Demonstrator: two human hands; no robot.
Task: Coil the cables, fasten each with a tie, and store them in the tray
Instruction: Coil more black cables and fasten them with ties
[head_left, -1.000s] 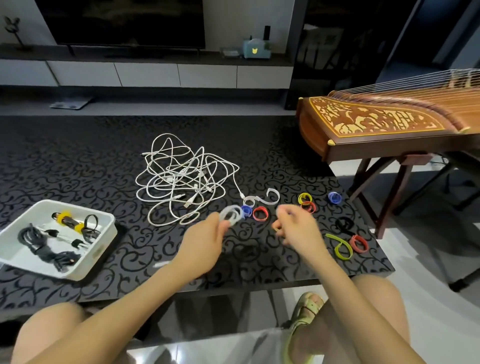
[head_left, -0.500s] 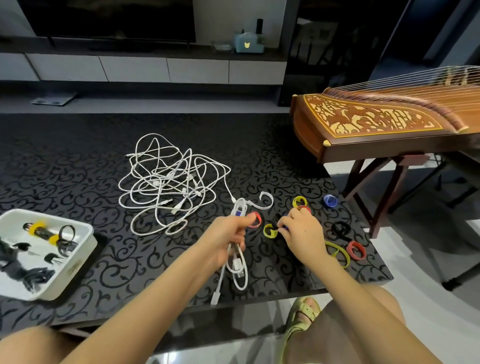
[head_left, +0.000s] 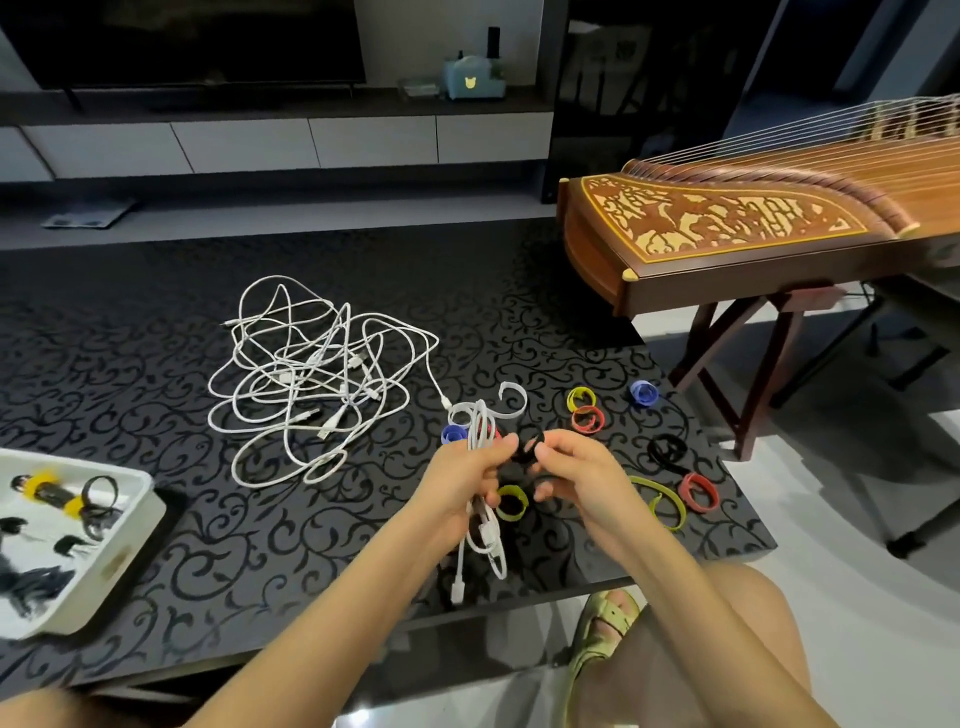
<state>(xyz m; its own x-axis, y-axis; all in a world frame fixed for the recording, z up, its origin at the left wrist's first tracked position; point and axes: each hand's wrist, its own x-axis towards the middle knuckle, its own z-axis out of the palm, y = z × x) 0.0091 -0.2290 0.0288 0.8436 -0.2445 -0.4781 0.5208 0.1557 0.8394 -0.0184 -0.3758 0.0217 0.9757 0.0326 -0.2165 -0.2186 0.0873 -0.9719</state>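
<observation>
Lifted off the table (head_left: 156, 338), the right hand (head_left: 576, 467) now pinches a black tie (head_left: 527, 451) just beside the coil (head_left: 483, 525), which the left hand (head_left: 457, 488) grips with curled fingers (head_left: 496, 453) near the front edge. Fastening looks about to start; the tray (head_left: 124, 545) waits at the left edge.

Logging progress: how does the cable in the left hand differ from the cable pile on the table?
The held cable is gathered into narrow loops in the left hand; the cable pile sprawls in a loose tangle. The held cable is lifted; the cable pile lies on the table. Both are white and untied.
</observation>
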